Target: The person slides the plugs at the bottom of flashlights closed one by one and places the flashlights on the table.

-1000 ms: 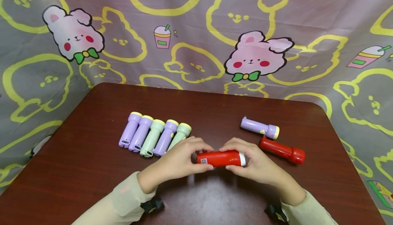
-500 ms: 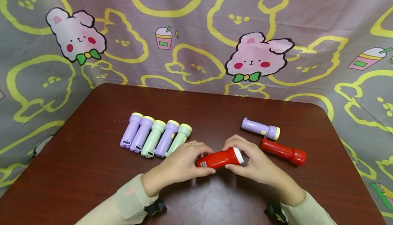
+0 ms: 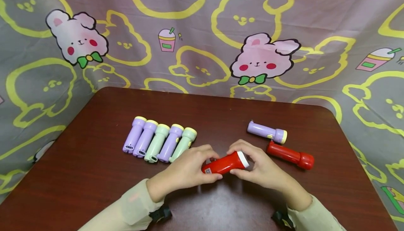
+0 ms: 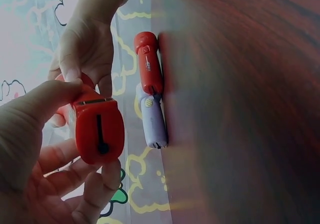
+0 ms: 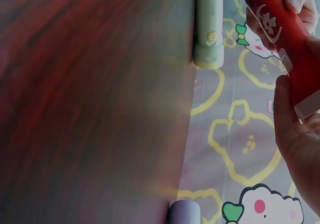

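Observation:
Both hands hold a red flashlight (image 3: 224,164) with a white rim, above the middle of the table. The left hand (image 3: 186,166) grips its tail end between thumb and fingers; the right hand (image 3: 260,164) pinches it near the white-rimmed head. In the left wrist view the flat tail (image 4: 100,134) faces the camera, showing a dark slot. A pale flower print (image 5: 269,24) shows on the barrel in the right wrist view. Just beyond the right hand lies another red flashlight (image 3: 289,154), with a purple flashlight (image 3: 264,130) behind it.
Left of the hands, several flashlights lie side by side in a slanted row, among them a purple flashlight (image 3: 134,134) at the far left and a green flashlight (image 3: 184,145) closest to the left hand. A patterned cloth (image 3: 202,31) hangs behind the brown table (image 3: 94,189).
The held flashlight has tilted: its white-rimmed head points further up and away, its tail lower toward the left hand. The flashlights on the table have stayed put.

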### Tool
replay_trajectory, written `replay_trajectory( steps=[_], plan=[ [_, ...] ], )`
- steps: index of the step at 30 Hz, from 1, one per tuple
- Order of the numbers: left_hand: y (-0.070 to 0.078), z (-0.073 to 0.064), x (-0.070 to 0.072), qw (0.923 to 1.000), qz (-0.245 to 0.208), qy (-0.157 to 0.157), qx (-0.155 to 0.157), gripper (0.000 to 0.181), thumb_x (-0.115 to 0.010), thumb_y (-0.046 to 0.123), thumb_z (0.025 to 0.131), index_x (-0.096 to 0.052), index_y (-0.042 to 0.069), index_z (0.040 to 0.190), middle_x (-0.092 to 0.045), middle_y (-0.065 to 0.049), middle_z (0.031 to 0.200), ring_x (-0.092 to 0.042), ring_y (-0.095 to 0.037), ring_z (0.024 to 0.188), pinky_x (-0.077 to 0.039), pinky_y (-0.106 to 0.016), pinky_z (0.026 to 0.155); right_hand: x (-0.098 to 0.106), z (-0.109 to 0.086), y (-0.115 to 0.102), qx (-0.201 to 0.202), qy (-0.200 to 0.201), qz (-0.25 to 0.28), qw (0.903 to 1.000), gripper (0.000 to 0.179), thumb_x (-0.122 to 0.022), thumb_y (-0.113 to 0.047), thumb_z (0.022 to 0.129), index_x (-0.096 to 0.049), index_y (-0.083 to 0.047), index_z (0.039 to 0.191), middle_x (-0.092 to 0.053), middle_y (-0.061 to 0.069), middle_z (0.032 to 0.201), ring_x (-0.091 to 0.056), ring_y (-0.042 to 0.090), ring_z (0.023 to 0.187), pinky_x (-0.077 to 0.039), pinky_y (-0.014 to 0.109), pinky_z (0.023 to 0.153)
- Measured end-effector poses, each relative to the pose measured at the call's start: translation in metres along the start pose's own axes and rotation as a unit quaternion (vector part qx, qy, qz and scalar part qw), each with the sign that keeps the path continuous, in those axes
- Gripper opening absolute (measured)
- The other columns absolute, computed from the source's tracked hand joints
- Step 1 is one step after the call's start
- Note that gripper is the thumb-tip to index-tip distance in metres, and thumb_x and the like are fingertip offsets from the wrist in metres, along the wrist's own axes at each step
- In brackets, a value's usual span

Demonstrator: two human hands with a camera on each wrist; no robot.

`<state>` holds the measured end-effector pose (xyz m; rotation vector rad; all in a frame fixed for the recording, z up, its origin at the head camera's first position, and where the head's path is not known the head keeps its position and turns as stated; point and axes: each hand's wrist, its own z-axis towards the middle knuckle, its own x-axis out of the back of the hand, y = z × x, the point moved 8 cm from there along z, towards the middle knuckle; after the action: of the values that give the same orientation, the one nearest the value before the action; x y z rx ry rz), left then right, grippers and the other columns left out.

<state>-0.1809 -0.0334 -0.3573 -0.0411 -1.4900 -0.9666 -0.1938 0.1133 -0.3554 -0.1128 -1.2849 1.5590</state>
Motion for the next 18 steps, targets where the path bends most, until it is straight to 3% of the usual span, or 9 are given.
replay_trajectory(
  steps=[8, 13, 18],
  plan=[
    [0.0006, -0.0016, 0.0014, 0.9997, 0.021, 0.009, 0.011, 0.033, -0.080, 0.036, 0.080, -0.072, 0.016, 0.104, -0.064, 0.009, 0.088, -0.052, -0.003, 0.068, -0.042, -0.016, 0.058, -0.0018, 0.0019, 0.0024, -0.016, -0.007, -0.015, 0.9997, 0.044, -0.083, -0.009, 0.080, -0.061, -0.014, 0.117, -0.063, 0.000, 0.112, -0.060, 0.012, 0.102, -0.055, 0.024, 0.081],
    [0.0013, -0.0042, 0.0018, 0.9988, 0.045, 0.015, 0.015, 0.032, -0.079, 0.037, 0.080, -0.073, 0.015, 0.103, -0.065, 0.007, 0.088, -0.052, -0.003, 0.066, -0.042, -0.016, 0.058, -0.0033, 0.0015, 0.0054, -0.030, -0.017, -0.009, 0.9994, 0.048, -0.081, -0.007, 0.081, -0.060, -0.017, 0.123, -0.061, 0.010, 0.117, -0.062, 0.013, 0.101, -0.059, 0.026, 0.072],
    [-0.0055, -0.0086, 0.0007, 0.9981, 0.052, 0.010, 0.033, 0.033, -0.079, 0.038, 0.080, -0.073, 0.015, 0.102, -0.066, 0.008, 0.088, -0.052, -0.003, 0.066, -0.042, -0.016, 0.057, -0.0040, -0.0012, 0.0100, -0.061, -0.030, -0.006, 0.9977, 0.054, -0.080, -0.006, 0.082, -0.058, -0.019, 0.129, -0.061, 0.006, 0.123, -0.063, 0.013, 0.101, -0.060, 0.029, 0.071]
  ],
)
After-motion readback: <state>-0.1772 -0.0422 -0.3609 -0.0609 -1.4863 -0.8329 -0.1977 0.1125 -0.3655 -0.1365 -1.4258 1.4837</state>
